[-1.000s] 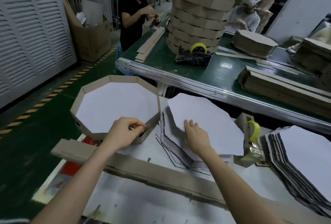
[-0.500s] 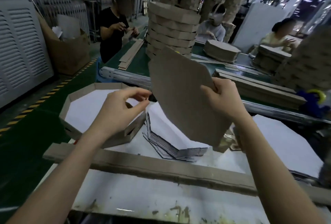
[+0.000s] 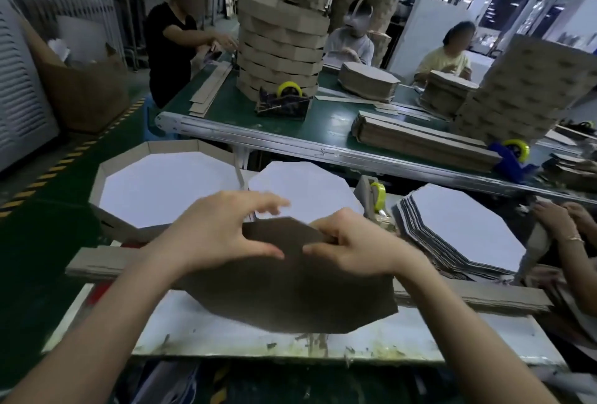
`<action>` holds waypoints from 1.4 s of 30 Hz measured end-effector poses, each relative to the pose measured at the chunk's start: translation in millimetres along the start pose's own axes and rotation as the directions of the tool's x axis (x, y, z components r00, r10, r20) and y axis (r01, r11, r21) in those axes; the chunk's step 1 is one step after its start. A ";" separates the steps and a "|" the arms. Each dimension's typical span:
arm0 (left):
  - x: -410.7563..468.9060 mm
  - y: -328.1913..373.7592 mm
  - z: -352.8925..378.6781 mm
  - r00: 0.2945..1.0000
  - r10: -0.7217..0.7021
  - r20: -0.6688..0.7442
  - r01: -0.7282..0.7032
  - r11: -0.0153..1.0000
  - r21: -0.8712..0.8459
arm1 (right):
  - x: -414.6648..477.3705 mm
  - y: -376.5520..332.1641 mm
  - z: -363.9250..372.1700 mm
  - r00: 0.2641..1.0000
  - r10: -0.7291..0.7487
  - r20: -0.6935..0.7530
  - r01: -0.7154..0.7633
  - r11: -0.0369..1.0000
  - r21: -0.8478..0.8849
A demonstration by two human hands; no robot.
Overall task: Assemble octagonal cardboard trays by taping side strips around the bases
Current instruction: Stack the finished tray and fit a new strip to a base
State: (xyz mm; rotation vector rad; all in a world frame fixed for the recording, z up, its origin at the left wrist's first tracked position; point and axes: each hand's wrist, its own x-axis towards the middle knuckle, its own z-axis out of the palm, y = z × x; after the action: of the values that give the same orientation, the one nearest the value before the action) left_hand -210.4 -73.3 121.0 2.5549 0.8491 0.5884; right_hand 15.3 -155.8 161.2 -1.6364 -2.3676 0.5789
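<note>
I hold an octagonal cardboard base brown side up, low over the white work table. My right hand grips its far edge, fingers curled over the rim and thumb on the brown face. My left hand has its thumb laid on the base and its fingers spread straight past the far edge. An assembled octagonal tray sits at the left, white inside. Behind my hands lies a stack of bases, white side up. Long side strips lie across the table under the base.
A tape dispenser with a yellow roll stands between the stack and another pile of bases. Another person's hands work at the right edge. Beyond runs a green conveyor with stacked trays, strips and seated workers.
The base has come down from upright in front of me to lying nearly flat over the table. My left hand has reached it and laid its thumb on it.
</note>
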 end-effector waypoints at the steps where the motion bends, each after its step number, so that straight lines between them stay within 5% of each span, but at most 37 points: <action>1: -1.6 0.7 3.8 0.998 -0.004 0.064 0.007 0.999 -0.041 | 2.0 -1.3 6.7 1.000 -0.009 0.029 0.009 1.000 -0.013; 4: -3.8 2.6 9.4 0.992 -0.017 0.122 0.040 0.982 -0.184 | 10.1 -0.2 14.2 0.997 -0.056 0.059 0.056 0.998 0.004; 7: -3.8 1.1 6.2 0.975 0.002 0.223 0.068 0.949 -0.307 | 14.4 12.4 4.9 0.974 -0.133 0.184 0.081 0.960 0.268; 11: 0.4 1.0 -1.1 0.942 0.003 0.337 0.136 0.912 -0.387 | 32.8 70.2 10.3 0.979 0.194 0.069 -0.193 0.747 0.636; 15: 11.5 4.1 -6.4 0.936 -0.006 0.353 0.146 0.917 -0.372 | 67.8 149.8 46.7 0.915 0.393 -0.094 -0.363 0.901 0.238; 18: 17.5 9.2 -6.6 0.919 0.010 0.395 0.154 0.911 -0.382 | 82.4 190.5 81.7 0.913 0.397 0.096 -0.386 0.916 -0.108; 20: 19.8 10.6 -6.4 0.919 -0.004 0.395 0.171 0.906 -0.387 | 89.1 204.2 104.9 0.902 0.375 0.214 -0.337 0.922 -0.193; 25: 21.3 9.0 -6.1 0.922 -0.078 0.380 0.242 0.881 -0.406 | 101.1 214.8 149.3 0.860 0.268 0.435 -0.159 0.950 -0.270; 38: 23.7 9.9 -1.8 0.915 -0.143 0.378 0.301 0.865 -0.402 | 114.2 218.4 141.4 0.929 0.236 0.284 -0.252 0.968 0.019; 42: 30.8 12.6 2.5 0.925 -0.133 0.357 0.267 0.894 -0.359 | 116.5 210.8 107.6 0.963 0.229 0.142 -0.230 0.973 -0.013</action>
State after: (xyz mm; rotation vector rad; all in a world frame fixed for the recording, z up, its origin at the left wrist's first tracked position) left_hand -180.8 -63.9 133.1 2.0758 0.7706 0.2329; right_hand 110.8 -4.1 -32.3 -1.9449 -2.2843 0.7661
